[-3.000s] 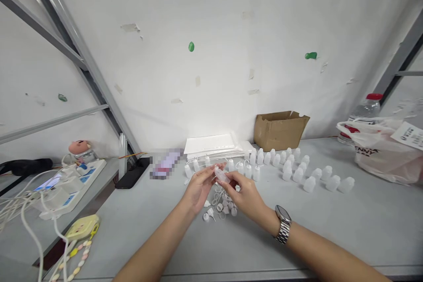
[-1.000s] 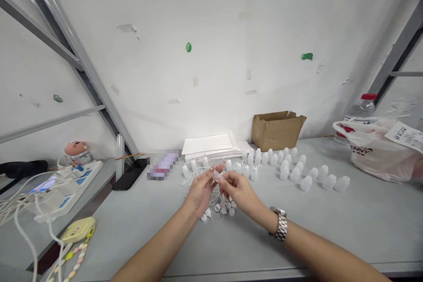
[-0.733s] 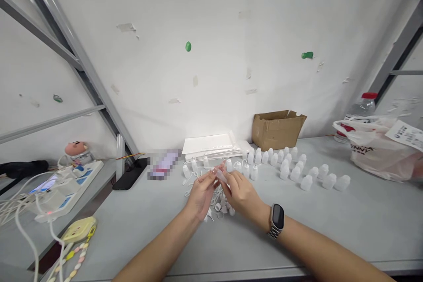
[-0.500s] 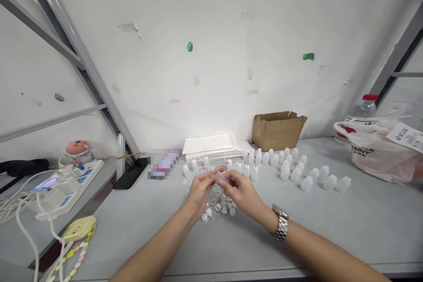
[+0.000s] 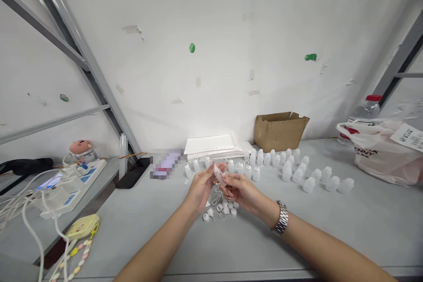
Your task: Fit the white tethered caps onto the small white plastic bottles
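Forward and left of the cardboard box (image 5: 280, 132), nearer the wearer: left hand (image 5: 201, 187), fingers closed about the upper end of one small translucent bottle (image 5: 220, 174); right hand (image 5: 245, 191), fingers pinched on its lower end. Bottle tilted, held between the two. Judged light, thin-walled, soft under pressure, smooth enough to slip or turn; not fragile; best gripped lightly around the body, below the neck. Same side of the box, nearer the wearer: loose caps (image 5: 225, 208), white, heaped. Left front of box: capped bottles (image 5: 257, 174), upright. Right front: translucent bottles (image 5: 309, 184), seemingly capless.
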Available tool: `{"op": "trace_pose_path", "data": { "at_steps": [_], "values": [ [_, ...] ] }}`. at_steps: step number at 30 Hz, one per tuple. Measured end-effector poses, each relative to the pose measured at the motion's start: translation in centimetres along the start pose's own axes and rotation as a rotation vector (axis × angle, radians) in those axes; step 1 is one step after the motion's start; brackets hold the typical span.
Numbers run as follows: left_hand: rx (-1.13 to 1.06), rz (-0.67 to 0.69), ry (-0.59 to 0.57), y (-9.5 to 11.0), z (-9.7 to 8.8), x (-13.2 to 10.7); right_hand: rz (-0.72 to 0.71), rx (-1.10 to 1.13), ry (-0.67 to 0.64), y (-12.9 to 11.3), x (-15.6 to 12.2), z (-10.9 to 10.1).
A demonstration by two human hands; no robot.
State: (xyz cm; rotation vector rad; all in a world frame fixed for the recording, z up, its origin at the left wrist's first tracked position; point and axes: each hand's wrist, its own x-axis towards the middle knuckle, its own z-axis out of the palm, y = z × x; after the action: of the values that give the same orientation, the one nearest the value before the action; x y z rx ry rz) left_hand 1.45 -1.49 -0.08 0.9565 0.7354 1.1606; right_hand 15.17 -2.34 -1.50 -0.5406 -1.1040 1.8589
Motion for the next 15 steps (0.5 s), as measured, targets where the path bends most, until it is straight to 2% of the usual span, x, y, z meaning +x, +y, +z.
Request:
{"op": "trace_pose_path", "data": {
  "at_steps": [7, 13, 15],
  "values": [
    [0.047, 0.049, -0.001, -0.46, 0.11, 0.01, -0.016, -0.059, 0.064, -0.13, -0.18, 0.37],
    [0.04, 0.033, -0.049, -0.89, 0.47, -0.1, -0.134, -0.364, 0.254, 0.24, -0.12, 0.43],
    [0.04, 0.04, -0.07, -0.59, 0.43, -0.22, -0.182, -0.393, 0.246, 0.1, -0.09, 0.32]
  ]
}}
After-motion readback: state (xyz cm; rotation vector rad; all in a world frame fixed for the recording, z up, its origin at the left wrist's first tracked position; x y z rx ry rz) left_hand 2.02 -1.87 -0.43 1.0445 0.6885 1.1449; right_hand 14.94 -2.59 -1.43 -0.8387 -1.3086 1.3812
